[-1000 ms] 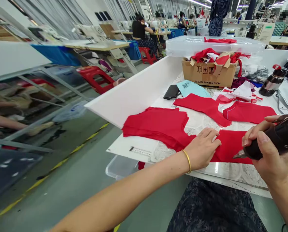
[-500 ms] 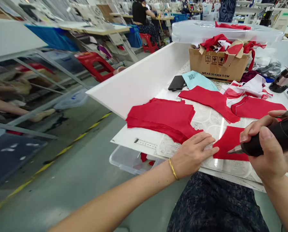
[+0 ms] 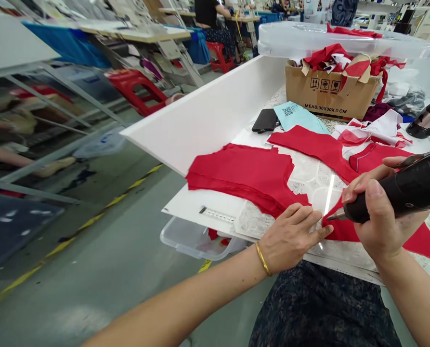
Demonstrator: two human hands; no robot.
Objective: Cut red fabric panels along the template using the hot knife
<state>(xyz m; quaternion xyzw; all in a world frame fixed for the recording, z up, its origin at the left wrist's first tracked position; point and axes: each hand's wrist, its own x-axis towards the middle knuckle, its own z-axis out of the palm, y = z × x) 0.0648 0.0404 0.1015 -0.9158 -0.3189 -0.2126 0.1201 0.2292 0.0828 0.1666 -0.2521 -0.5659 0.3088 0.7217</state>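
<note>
A black handheld tool (image 3: pixel 398 190) with a pointed metal tip is gripped in my right hand (image 3: pixel 384 212). Its tip is at the left end of a red fabric piece (image 3: pixel 345 231) by the table's front edge. My left hand (image 3: pixel 292 236), with a gold bangle at the wrist, lies palm down on the table, thumb at the fabric's left end, fingers extended. Just beyond it lies a stack of red cut fabric (image 3: pixel 240 173). Another red piece (image 3: pixel 308 144) lies farther back on the table.
A cardboard box (image 3: pixel 330 94) of red scraps stands at the back, near a phone (image 3: pixel 265 120), a light blue paper (image 3: pixel 297 117) and a dark bottle (image 3: pixel 426 118). White board (image 3: pixel 207 115) walls the left side. A clear bin (image 3: pixel 200 243) sits below the edge.
My right hand and the tool have moved left, bringing the tip close to my left thumb. The view has shifted slightly.
</note>
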